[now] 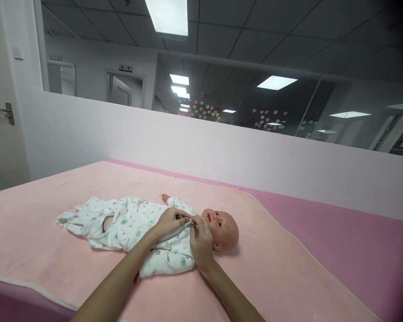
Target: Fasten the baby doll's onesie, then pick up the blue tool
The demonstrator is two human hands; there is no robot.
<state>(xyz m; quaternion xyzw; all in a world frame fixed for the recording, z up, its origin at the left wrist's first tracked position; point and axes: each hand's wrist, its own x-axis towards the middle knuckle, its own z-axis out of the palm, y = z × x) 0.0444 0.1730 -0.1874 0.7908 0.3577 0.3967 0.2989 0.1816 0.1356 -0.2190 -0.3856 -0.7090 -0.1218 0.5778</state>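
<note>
A baby doll [227, 230] is laid on its back on a pale pink sheet [275, 273]. Near its neck, its printed white romper [130, 221] is pinched by the left hand [168, 223] and the right hand [202, 240], fingertips held close together.

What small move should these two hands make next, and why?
Perhaps press the romper together at its neckline: the left hand and right hand meet there, seemingly pinching fabric, near the chin of the baby doll.
</note>
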